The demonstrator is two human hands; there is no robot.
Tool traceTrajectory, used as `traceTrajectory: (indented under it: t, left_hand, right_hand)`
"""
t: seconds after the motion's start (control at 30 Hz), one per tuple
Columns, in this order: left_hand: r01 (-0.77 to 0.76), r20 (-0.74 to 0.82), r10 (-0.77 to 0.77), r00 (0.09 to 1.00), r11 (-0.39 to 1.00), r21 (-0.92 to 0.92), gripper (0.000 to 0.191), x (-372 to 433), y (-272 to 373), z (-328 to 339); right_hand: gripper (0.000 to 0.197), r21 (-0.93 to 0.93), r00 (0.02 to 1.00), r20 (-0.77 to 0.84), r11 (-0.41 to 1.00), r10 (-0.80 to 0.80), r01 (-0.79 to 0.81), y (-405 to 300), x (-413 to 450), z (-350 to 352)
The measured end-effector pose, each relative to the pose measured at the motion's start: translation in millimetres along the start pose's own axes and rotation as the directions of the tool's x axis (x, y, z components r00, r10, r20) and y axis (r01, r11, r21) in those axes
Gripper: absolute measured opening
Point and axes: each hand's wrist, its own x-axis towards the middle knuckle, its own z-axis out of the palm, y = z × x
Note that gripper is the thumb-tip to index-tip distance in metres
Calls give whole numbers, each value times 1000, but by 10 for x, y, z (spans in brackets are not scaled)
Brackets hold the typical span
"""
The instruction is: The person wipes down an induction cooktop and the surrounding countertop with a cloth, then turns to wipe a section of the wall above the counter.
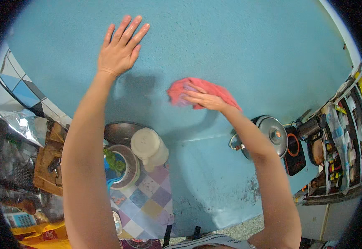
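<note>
My left hand (118, 51) is raised at the upper left, palm against or just over the blue wall (230, 40), its fingers spread and holding nothing. A pink and lilac cloth (209, 88) lies under my right hand (204, 99), near the middle of the view. The fingers press on the cloth, and its folds stick out above and to the right of the hand. Slight blur shows around the cloth's left end. Below both hands, the wall meets a blue counter (212, 168) with dark worn patches near its front.
Between my forearms stand a white lidded jug (148, 146), a dark pan (122, 132) and a basket (132, 168) holding greens. Right of my right arm are a lidded metal pot (271, 137), a cooktop (294, 155) and a crowded shelf (339, 146). A wooden rack (44, 171) stands left.
</note>
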Motion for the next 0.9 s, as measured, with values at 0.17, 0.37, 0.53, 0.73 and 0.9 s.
traceTrajectory:
  t: [0.17,0.37,0.53,0.73,0.9]
  left_hand:
    - [8,4,-9,1000,999,34,54,-59,-29,6]
    - [-12,-57,13,998,1000,13,51,-51,-8,25]
    - [-17,-10,17,1000,998,54,53,-59,-42,-3]
    - [-18,41,15,999,997,70,55,-43,-16,-6]
    - [-22,39,19,999,996,81,54,-141,-86,-34]
  right_hand:
    - [61,-124,813,-487,896,320,-427,575,-45,-874]
    - [56,-31,439,-848,798,298,-602,443,1074,-1142]
    - [54,279,960,-272,960,70,9,-45,408,-228]
    - [59,169,939,-98,936,329,-310,667,-234,-625]
    - [53,142,322,-846,762,425,-632,325,1146,-1170]
